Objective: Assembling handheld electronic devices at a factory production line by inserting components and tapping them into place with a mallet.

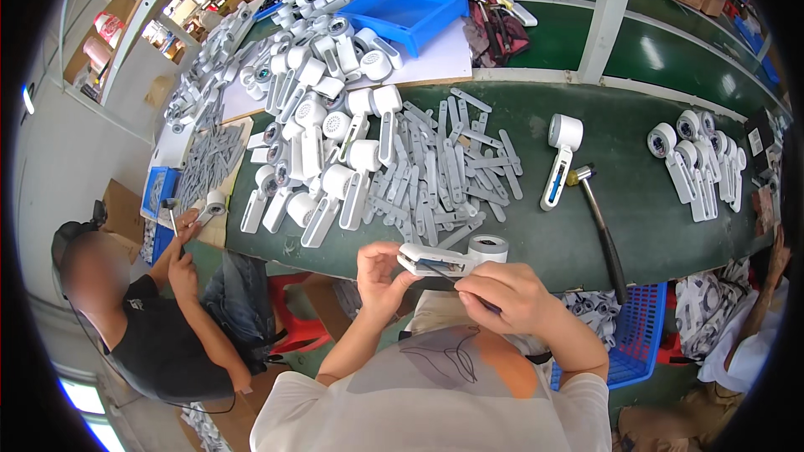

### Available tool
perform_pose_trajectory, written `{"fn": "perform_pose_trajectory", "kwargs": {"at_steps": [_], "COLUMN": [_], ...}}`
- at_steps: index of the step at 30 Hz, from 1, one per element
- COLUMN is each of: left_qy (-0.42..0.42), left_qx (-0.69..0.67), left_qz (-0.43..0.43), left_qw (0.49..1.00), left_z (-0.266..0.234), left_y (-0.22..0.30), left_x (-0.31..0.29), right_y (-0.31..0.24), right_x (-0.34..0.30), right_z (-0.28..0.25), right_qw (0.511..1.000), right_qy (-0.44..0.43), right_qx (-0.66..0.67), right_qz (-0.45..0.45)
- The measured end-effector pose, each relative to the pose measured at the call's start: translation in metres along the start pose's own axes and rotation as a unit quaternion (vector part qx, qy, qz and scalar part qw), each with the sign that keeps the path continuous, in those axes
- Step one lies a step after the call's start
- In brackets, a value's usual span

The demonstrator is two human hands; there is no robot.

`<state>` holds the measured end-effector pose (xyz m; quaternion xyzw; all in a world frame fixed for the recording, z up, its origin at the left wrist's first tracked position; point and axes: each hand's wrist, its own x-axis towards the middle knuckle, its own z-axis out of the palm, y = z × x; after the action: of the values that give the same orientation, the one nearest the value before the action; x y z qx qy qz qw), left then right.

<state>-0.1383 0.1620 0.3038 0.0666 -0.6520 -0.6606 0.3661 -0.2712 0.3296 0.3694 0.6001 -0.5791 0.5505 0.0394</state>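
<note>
My left hand (378,283) grips the end of a white handheld fan (459,261) between thumb and fingers, near the table's front edge. The fan's handle is uncovered, with blue and metal parts inside, and its round head points right. My right hand (509,295) is closed on a thin dark rod-like tool (441,273), whose tip reaches into the open handle; its exact kind is unclear. Another white fan (555,169) with an uncovered handle lies beyond, beside a hammer (601,222) with a yellowish head and black grip.
Grey handle strips (448,167) lie heaped ahead, beside piled white fans (322,155). More fans (702,159) stand grouped at right. A blue tray (406,10) sits at the back, a blue crate (641,335) below the table. A co-worker (159,318) holds a hammer at left.
</note>
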Motion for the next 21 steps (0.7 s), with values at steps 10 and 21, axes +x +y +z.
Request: {"fn": "perform_pose_trajectory", "kwargs": {"at_steps": [10, 21], "left_qy": [-0.073, -0.065], "left_qx": [0.208, 0.113], "left_qz": [0.049, -0.033], "left_qw": [0.974, 0.991], "left_z": [-0.021, -0.020], "left_y": [-0.004, -0.003], "left_x": [0.009, 0.006], "right_y": [-0.006, -0.014], "right_x": [0.000, -0.019], "right_z": [-0.003, -0.025], "right_qw": [0.999, 0.995], "right_qy": [-0.018, 0.074], "right_qx": [-0.016, 0.021], "right_qz": [0.033, 0.068]}}
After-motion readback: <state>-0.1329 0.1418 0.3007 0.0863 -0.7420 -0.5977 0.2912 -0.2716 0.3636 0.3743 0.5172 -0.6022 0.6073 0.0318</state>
